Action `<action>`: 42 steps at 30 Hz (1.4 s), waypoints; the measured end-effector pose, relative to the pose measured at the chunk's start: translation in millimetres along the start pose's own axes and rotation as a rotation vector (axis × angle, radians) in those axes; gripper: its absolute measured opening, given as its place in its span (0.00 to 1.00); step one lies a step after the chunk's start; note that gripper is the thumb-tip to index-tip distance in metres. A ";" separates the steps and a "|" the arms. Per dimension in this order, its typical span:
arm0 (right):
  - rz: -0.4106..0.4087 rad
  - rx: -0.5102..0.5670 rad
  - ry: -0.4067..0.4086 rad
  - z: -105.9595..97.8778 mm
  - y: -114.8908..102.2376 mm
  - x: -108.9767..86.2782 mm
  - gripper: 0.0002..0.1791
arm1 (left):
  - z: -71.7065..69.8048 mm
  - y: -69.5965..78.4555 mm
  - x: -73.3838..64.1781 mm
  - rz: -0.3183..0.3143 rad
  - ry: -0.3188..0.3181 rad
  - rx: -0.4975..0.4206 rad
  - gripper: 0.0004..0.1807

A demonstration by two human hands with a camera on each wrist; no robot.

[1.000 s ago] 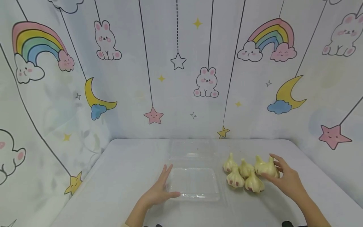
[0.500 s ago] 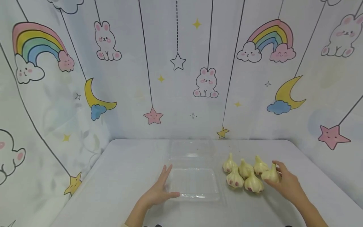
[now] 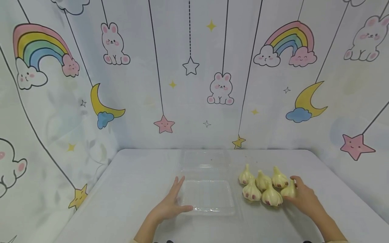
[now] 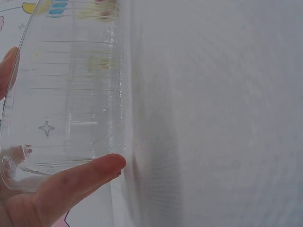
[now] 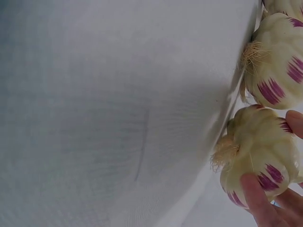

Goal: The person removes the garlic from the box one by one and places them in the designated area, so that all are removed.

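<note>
A clear plastic clamshell box [image 3: 209, 195] stands on the table with its lid [image 3: 205, 160] folded back. My left hand [image 3: 170, 204] lies at the box's left side, fingers and thumb straight and spread; in the left wrist view the thumb [image 4: 90, 177] rests along one wall. My right hand [image 3: 307, 199] holds a garlic bulb [image 3: 288, 191] between thumb and fingers, at the right end of the group. The right wrist view shows this bulb's roots and purple marks, with another garlic bulb [image 5: 277, 61] close by.
Several other garlic bulbs [image 3: 251, 190] stand in two rows between the box and my right hand, stems up. A white table [image 3: 136, 179] carries everything. Behind it hangs a white curtain [image 3: 139, 84] printed with rabbits, stars and rainbows.
My right hand has brought its garlic bulb toward me and down to the right end of the front row, beside the other bulbs. The left hand has stayed at the box.
</note>
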State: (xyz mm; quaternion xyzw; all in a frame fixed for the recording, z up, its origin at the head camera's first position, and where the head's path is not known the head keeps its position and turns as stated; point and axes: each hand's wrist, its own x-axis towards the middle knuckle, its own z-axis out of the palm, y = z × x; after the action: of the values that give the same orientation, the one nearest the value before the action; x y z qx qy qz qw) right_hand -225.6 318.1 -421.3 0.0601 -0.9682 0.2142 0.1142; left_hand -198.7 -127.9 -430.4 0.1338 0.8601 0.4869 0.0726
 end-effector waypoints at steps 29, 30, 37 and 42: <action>-0.021 -0.026 -0.062 -6.1 -3.2 -2.7 0.46 | 1.4 2.8 3.5 0.038 0.003 -0.002 0.53; -0.023 -0.030 -0.059 -7.6 -4.0 -3.4 0.46 | 0.5 2.8 2.8 0.034 0.002 0.001 0.52; -0.067 -0.094 0.009 -22.4 -21.1 -9.0 0.43 | -19.3 8.0 -0.8 0.063 0.096 0.194 0.43; -0.224 -0.050 0.050 -32.7 -50.9 0.4 0.41 | -37.1 30.6 2.6 0.171 0.196 0.437 0.40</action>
State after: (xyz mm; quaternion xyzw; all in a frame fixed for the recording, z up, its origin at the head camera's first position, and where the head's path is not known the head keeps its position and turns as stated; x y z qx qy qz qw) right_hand -211.2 286.2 -371.9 0.1598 -0.9573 0.1775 0.1631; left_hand -205.8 -142.5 -385.1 0.1710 0.9333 0.3046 -0.0831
